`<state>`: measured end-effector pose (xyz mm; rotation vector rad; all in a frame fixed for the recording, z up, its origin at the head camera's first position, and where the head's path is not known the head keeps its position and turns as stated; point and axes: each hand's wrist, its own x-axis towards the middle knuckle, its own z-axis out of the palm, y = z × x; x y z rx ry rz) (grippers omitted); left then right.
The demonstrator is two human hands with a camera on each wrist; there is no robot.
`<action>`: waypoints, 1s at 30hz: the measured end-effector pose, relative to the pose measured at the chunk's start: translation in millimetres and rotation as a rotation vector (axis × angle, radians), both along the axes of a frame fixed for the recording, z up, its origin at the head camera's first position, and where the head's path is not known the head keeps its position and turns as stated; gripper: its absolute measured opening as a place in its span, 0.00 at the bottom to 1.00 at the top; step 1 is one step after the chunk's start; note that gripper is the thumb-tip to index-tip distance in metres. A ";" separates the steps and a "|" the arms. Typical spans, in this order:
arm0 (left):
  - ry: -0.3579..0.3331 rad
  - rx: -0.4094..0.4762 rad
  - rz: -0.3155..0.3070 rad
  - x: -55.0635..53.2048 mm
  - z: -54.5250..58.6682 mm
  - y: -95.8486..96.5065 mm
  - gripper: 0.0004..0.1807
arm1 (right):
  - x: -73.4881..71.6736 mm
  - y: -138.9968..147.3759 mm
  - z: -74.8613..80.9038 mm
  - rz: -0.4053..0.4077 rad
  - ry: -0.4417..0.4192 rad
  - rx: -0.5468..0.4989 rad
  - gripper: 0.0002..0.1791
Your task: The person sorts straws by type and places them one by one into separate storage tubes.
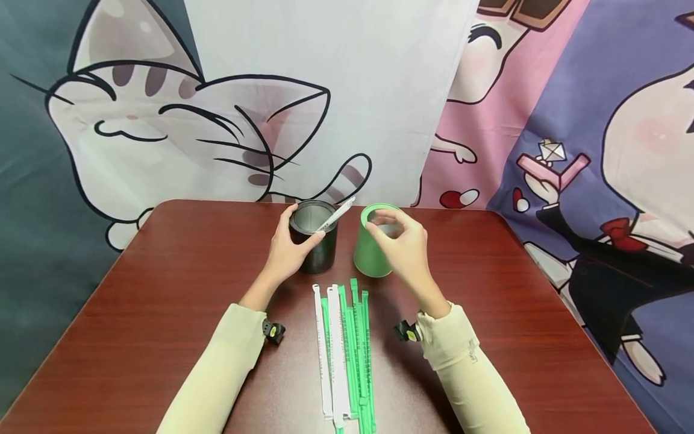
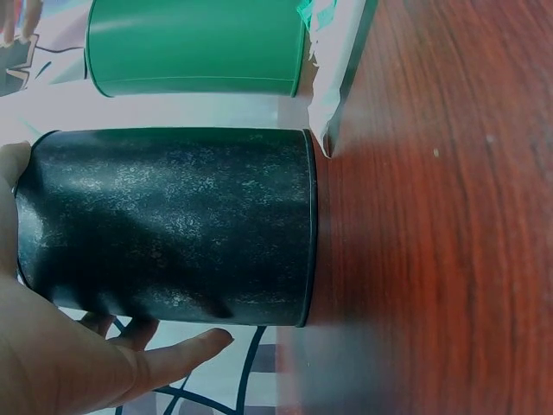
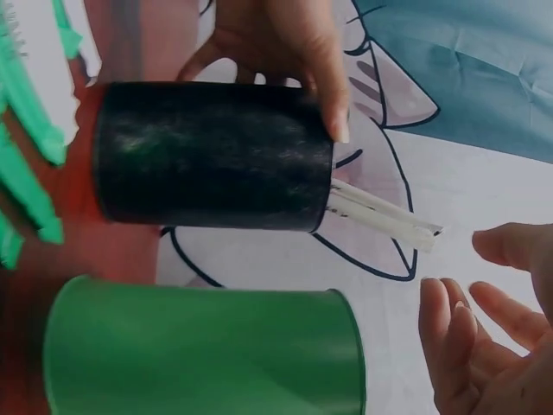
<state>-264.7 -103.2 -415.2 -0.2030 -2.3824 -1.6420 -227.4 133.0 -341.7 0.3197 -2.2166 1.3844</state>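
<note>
My left hand [image 1: 286,250] holds a black cylindrical can [image 1: 320,253], its thumb and fingers spread around the upper side near the rim. From the can's mouth leans a white stick in a printed wrapper [image 1: 338,213]; the right wrist view shows white wrapped sticks [image 3: 384,216] poking out there. Beside the black can stands an upright green can [image 1: 365,250], a small gap between them. My right hand [image 1: 406,244] hovers by the green can's rim. In the right wrist view its thumb and bent fingers are apart, with nothing between them.
Long white wrapped sticks [image 1: 336,349] and green wrapped sticks [image 1: 360,355] lie in a loose bundle on the reddish-brown table [image 1: 162,331], in front of the cans. A cartoon-printed cloth [image 1: 401,90] hangs behind the table's far edge.
</note>
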 end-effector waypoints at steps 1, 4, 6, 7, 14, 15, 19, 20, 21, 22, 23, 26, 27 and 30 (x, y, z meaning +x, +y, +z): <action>0.002 -0.001 0.000 -0.2 0.4 -0.2 0.46 | 1.5 1.3 -1.5 0.004 -0.013 0.015 0.12; 0.005 0.000 0.002 -0.6 0.6 -0.6 0.47 | 4.6 4.3 -7.5 0.018 -0.052 0.059 0.14; -0.001 -0.001 0.001 -0.5 0.8 -0.4 0.46 | 6.6 6.1 -11.9 0.021 -0.066 0.091 0.15; -0.003 0.000 0.000 -0.5 0.9 -0.2 0.46 | 7.7 6.9 -13.9 0.025 -0.069 0.104 0.15; 0.005 0.002 0.000 -1.1 -0.8 0.4 0.46 | 16.2 11.0 -28.8 0.085 -0.147 0.179 0.12; 0.003 0.002 -0.002 -1.0 -1.3 0.6 0.46 | 17.3 11.6 -31.6 0.094 -0.164 0.192 0.12; -0.008 0.001 -0.008 -0.9 -0.8 1.0 0.47 | 21.4 13.7 -39.9 0.121 -0.231 0.236 0.13; -0.011 0.000 -0.008 -0.8 -0.9 1.1 0.47 | 22.1 14.3 -42.0 0.126 -0.251 0.250 0.13; -0.015 -0.001 -0.006 -0.8 -1.1 1.1 0.46 | 22.7 14.9 -44.2 0.129 -0.273 0.267 0.13; -0.016 -0.002 -0.004 -0.8 -1.3 1.0 0.46 | 23.3 15.5 -46.5 0.129 -0.301 0.284 0.13; -0.017 -0.002 -0.003 -0.6 -1.3 1.0 0.46 | 23.8 16.3 -48.8 0.131 -0.334 0.301 0.14; -0.014 -0.001 0.000 -0.2 -1.0 1.1 0.46 | 24.5 19.0 -57.4 0.141 -0.444 0.362 0.14; -0.013 0.000 -0.001 0.0 -0.8 1.1 0.46 | 24.7 19.9 -60.5 0.146 -0.484 0.378 0.14; -0.015 -0.001 0.000 1.1 -0.5 0.9 0.46 | 24.9 22.2 -70.5 0.170 -0.588 0.443 0.11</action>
